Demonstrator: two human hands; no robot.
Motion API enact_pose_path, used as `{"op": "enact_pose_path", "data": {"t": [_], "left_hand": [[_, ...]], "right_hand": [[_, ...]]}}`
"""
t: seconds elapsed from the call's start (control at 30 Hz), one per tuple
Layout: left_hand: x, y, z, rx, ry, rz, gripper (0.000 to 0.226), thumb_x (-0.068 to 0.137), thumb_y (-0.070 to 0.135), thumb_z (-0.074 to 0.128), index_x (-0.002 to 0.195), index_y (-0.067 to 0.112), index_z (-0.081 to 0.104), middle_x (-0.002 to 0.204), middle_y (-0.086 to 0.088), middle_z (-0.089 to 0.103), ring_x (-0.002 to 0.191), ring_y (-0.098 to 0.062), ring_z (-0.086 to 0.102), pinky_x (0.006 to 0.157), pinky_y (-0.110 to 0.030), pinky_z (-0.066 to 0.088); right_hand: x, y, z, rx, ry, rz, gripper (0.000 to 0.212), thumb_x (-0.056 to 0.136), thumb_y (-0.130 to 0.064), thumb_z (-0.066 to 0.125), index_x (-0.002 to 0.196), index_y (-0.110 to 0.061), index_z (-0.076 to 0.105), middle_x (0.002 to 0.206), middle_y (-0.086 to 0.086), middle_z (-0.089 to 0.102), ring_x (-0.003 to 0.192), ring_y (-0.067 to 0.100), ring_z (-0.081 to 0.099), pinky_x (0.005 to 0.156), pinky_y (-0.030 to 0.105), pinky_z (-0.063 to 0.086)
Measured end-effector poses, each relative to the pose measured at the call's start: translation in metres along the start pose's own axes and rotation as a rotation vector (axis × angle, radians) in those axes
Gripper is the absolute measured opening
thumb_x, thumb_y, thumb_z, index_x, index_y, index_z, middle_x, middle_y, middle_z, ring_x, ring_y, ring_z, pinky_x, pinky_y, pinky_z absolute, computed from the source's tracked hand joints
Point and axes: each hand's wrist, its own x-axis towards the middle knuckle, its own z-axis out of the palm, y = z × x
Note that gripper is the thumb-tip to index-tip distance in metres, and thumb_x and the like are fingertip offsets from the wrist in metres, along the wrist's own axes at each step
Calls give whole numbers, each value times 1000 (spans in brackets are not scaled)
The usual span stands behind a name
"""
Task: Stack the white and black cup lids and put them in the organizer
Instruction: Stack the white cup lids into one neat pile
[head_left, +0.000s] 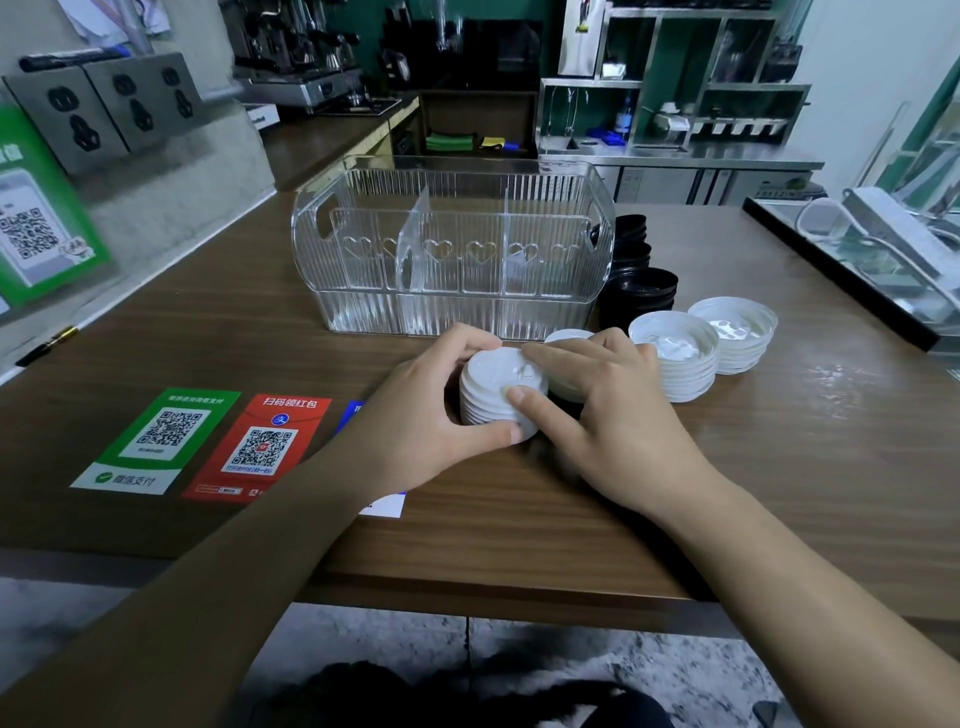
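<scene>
White lids in a short stack (500, 400) sit on the wooden desk (519, 519) in front of me, domed side up, and both my hands are on them. My left hand (415, 410) curls round the stack's left side, thumb against the bottom edge and fingers over the far rim. My right hand (613, 410) lies over the right side, its straight index finger and thumb pressing on the top lid. Partly hidden under my right hand is another white lid (566, 338).

Just beyond my hands stands the clear ribbed organizer (452, 249) with dividers and heart cut-outs; I see no lids in its compartments. To its right are stacks of black lids (636, 275), and nearer me two stacks of white lids lying hollow side up (675, 358), touching or nearly touching each other.

On the desk to my left lie green and red QR-code stickers (208, 441), and a pen (49, 345) rests near the wall.
</scene>
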Motion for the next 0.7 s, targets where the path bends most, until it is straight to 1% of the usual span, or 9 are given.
{"op": "enact_pose_path", "data": {"t": [0.07, 0.13, 0.27, 0.33, 0.37, 0.43, 0.53, 0.63, 0.7], "left_hand": [[1, 0, -1, -15, -4, -5, 70, 83, 35, 105, 138, 36, 62, 135, 18, 75, 135, -8, 70, 119, -47, 53], [2, -1, -3, -35, -15, -19, 70, 82, 33, 106, 137, 35, 62, 135, 18, 76, 134, -7, 70, 120, -43, 53], [1, 1, -3, -32, -6, -27, 66, 81, 33, 106, 131, 32, 63, 131, 21, 78, 130, -1, 71, 114, -26, 51], [0, 2, -2, -30, 1, -22, 65, 80, 32, 106, 130, 31, 63, 130, 24, 78, 129, 0, 71, 110, -20, 50], [0, 2, -2, -32, 2, -21, 66, 80, 31, 106, 130, 31, 63, 130, 24, 78, 129, 0, 71, 110, -20, 50], [0, 2, -1, -23, 5, -14, 67, 80, 33, 106, 131, 32, 62, 130, 23, 76, 131, -2, 70, 113, -26, 51], [-2, 2, -2, 18, 4, -15, 70, 82, 37, 104, 135, 35, 59, 135, 22, 71, 135, -1, 65, 119, -35, 50], [-3, 2, -1, 9, 2, -41, 79, 85, 46, 101, 148, 37, 55, 144, 27, 66, 143, 5, 59, 126, -34, 45], [-3, 2, -1, -3, 11, -56, 83, 88, 55, 95, 158, 38, 53, 150, 27, 65, 145, 7, 57, 128, -35, 44]], "right_hand": [[0, 1, 0, -19, -14, -3, 55, 104, -66, 54, 142, -32, 71, 122, -21, 72, 105, 17, 48, 98, 50, 37], [0, 2, -1, -23, -25, -10, 55, 104, -66, 53, 143, -32, 70, 121, -22, 71, 105, 17, 47, 98, 49, 36], [-1, 2, -3, -58, -36, -34, 54, 106, -66, 50, 145, -33, 69, 124, -21, 71, 104, 16, 45, 96, 47, 36], [-1, 2, -3, -50, -39, -34, 55, 106, -66, 51, 146, -33, 69, 129, -20, 70, 106, 17, 45, 97, 47, 36], [-1, 2, -3, -31, -35, -30, 54, 106, -66, 52, 145, -33, 70, 132, -20, 69, 108, 16, 46, 98, 47, 35], [-1, 3, -7, 13, 2, -23, 50, 105, -63, 57, 141, -32, 72, 134, -18, 68, 113, 16, 50, 101, 45, 36], [0, 10, -15, 33, 92, 1, 39, 106, -52, 62, 135, -29, 75, 131, -14, 68, 116, 18, 55, 99, 43, 36], [0, 20, -18, -70, 127, 15, 30, 98, -39, 65, 121, -28, 81, 120, -11, 70, 109, 24, 56, 94, 47, 37], [-1, 23, -17, -148, 94, 24, 28, 93, -40, 69, 114, -27, 83, 113, -9, 70, 103, 27, 55, 92, 47, 36]]}}
